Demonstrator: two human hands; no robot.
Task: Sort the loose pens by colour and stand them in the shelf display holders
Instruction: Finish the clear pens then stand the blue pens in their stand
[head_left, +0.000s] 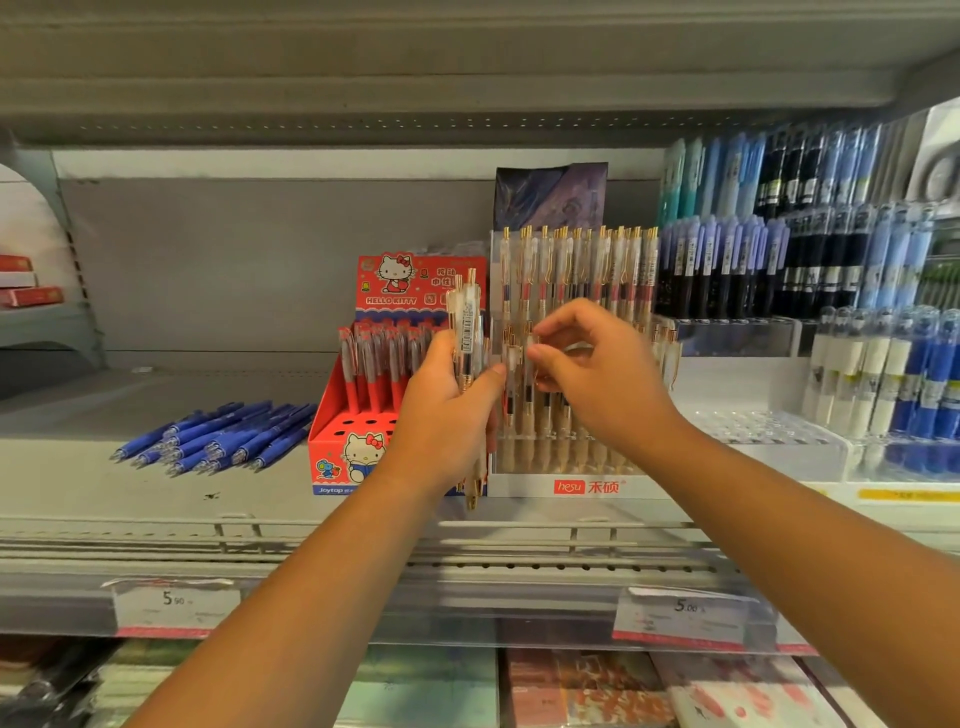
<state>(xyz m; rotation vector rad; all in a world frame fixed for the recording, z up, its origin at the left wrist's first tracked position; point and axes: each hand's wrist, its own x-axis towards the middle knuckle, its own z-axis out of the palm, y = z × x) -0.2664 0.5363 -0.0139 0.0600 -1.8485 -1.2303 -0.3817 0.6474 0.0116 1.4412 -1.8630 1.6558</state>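
The left hand is gripping a bundle of clear pens, its fingers wrapping round the barrels just in front of the gap between the two display holders near the middle of the shelf. The bundle is standing almost upright, long axis vertical, with the gold push-buttons pointing up and the gold tips sticking out below the hand. The barrels are looking transparent with gold clips, and one is wearing a white barcode sticker. The right hand is reaching into the clear display holder, thumb and forefinger curling toward the top of a front-row pen; motion blur is hiding whether they are actually pinching it. The standing clear pens are filling the holder's back rows, all upright with clips on top. Just left of it, the red display box is holding red pens upright in its back rows. Toward the shelf's left end, the loose blue pens are lying flat in a pile, their long axes running diagonally, with the tips pointing at the front left corner.
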